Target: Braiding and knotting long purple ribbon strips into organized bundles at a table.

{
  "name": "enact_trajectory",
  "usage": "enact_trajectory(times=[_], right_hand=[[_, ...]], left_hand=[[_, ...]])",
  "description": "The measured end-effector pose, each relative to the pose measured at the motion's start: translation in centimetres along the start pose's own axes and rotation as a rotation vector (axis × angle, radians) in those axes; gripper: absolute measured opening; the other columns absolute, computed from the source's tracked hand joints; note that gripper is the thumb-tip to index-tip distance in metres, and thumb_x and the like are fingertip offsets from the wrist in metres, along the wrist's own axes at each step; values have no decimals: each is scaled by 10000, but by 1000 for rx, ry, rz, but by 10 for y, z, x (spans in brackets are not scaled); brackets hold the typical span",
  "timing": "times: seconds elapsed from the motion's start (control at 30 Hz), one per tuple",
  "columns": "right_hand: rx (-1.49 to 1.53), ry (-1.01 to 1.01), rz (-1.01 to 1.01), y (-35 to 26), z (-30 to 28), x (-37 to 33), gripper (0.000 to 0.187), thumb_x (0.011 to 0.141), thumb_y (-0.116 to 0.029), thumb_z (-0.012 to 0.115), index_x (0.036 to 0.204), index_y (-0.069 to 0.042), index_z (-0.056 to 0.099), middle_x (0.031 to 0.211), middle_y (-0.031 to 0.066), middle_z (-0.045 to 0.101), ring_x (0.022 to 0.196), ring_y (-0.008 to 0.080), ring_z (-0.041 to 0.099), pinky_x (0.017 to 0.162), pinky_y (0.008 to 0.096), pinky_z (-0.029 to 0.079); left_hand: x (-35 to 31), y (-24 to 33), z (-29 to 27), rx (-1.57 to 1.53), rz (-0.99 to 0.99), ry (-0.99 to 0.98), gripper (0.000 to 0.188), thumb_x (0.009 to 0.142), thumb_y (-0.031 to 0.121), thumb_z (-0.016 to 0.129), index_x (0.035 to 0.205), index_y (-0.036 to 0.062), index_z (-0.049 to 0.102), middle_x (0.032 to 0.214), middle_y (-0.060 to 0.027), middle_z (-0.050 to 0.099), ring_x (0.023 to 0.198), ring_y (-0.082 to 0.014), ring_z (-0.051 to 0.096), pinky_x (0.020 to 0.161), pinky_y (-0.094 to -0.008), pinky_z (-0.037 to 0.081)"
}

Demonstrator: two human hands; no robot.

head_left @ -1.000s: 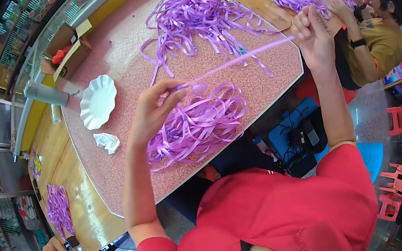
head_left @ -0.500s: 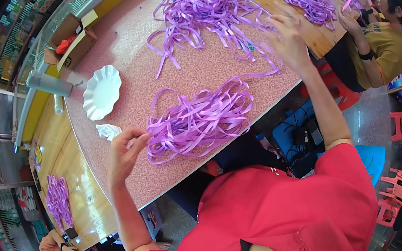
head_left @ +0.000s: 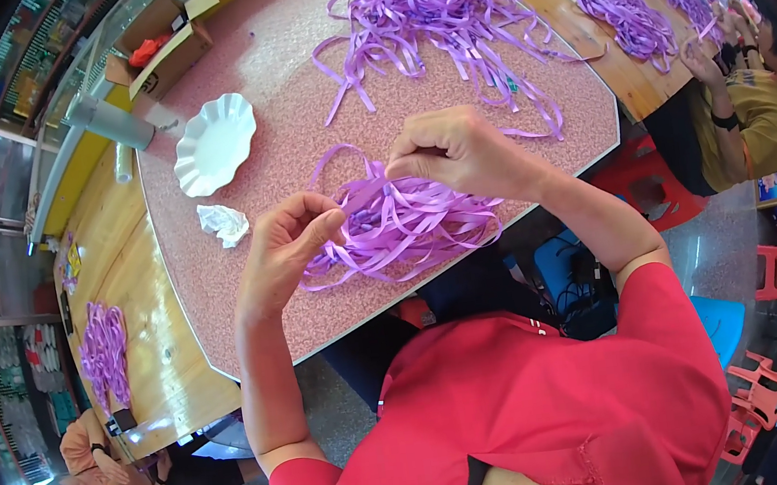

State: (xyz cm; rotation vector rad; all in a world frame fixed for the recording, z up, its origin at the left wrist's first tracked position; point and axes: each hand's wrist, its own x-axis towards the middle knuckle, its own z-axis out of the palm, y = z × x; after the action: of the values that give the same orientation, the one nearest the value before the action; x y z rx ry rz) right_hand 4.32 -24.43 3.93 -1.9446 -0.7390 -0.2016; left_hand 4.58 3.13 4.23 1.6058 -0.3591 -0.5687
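A loose pile of shiny purple ribbons lies on the pink speckled table in front of me. Over its left side my left hand is closed in a pinch on a purple ribbon. My right hand is closed too, with thumb and curled fingers pressed together at the other end of this short stretch. The ribbon runs between both hands above the pile, and my right hand hides part of the pile. Farther back sits a larger tangled heap of purple ribbons, with loose strands trailing toward me.
Left of the pile are a crumpled white tissue, a white scalloped dish, a grey cylinder and an open cardboard box. More ribbon heaps lie on wooden tables, where people sit at right and lower left.
My right hand has come from beside the far heap, fingers apart, to the near pile and closed. My left hand has moved slightly right. The whole view has shifted a little.
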Motion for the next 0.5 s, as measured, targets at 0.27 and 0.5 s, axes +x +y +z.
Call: enact_trajectory(times=[0.27, 0.5], right_hand=[[128, -145, 205, -18, 25, 5, 307, 863, -226, 766, 1096, -29, 729, 949, 165, 705, 904, 259, 699, 775, 362, 530], [-17, -178, -2, -7, 17, 4, 293, 868, -183, 763, 1109, -20, 725, 904, 89, 706, 796, 183, 634, 741, 307, 504]], left_hand=[[5, -1, 17, -43, 2, 10, 187, 962, 177, 685, 998, -2, 648, 837, 6, 645, 768, -58, 583, 698, -217, 469], [-3, -2, 13, 73, 13, 69, 202, 964, 197, 688, 980, -1, 649, 825, 15, 635, 749, -41, 556, 669, -213, 452]])
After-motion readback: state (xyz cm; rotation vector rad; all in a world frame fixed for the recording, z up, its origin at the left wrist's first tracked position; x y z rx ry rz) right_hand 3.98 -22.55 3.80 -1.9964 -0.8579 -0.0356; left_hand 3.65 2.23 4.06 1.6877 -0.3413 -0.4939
